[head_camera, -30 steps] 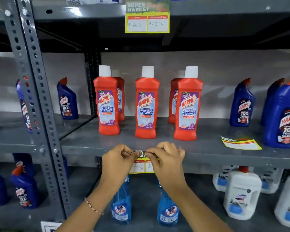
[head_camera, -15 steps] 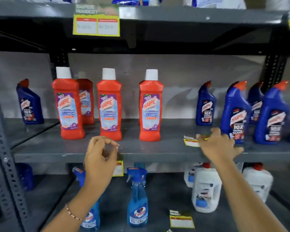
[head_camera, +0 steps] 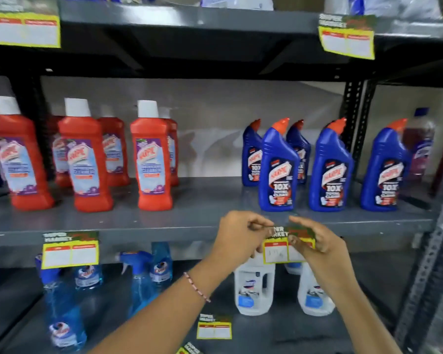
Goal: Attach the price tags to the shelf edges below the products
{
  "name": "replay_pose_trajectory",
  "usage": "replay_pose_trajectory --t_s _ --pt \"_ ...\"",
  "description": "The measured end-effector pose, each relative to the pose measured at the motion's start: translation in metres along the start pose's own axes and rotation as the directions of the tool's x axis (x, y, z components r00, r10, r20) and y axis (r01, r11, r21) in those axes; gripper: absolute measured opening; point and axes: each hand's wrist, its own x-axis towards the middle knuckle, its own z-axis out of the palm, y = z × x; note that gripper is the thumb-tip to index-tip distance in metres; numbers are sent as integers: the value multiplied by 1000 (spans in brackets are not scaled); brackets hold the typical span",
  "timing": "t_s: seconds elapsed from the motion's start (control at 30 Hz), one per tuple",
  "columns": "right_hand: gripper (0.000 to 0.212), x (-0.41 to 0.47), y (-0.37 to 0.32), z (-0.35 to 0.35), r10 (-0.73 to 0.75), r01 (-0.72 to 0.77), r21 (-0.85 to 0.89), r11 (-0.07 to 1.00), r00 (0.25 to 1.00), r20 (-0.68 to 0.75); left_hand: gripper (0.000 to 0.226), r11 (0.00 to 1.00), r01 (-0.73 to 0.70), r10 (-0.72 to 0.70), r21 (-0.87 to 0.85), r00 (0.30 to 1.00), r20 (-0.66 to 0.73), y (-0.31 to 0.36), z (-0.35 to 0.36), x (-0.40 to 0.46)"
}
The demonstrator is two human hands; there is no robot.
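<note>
A yellow-and-green price tag is held at the front edge of the grey middle shelf, below the blue Harpic toilet-cleaner bottles. My left hand pinches its top left corner. My right hand grips its right side and covers part of it. Another tag hangs from the same edge, below the red Harpic bathroom-cleaner bottles.
Two more tags hang from the top shelf edge. Loose tags lie on the lower shelf among blue spray bottles and white jugs. A perforated upright stands at the right.
My right hand picked the tag up from the shelf top and brought it down to the shelf edge. My left hand left the first tag and moved right onto this one. The view shifted right.
</note>
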Motion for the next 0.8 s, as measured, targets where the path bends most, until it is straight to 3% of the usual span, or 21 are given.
replay_pose_trajectory --t_s 0.1,0.47,0.57,0.7,0.8 --pt "25 2 29 -31 80 -76 40 996 989 -124 5 983 -29 39 179 998 -51 4 53 4" --pt "14 26 70 -42 -55 19 -136 991 961 -271 7 917 -125 219 378 951 -217 -2 107 20" --pt "13 29 75 -38 -134 67 -207 976 935 -328 2 878 -142 264 458 941 -214 -2 107 25" --pt "29 33 77 -44 -99 -42 -291 956 886 -453 25 852 -112 227 511 959 -169 -1 98 30" --pt "27 32 79 -45 -116 -29 -256 966 837 -535 26 772 -220 353 597 929 -114 -2 88 23"
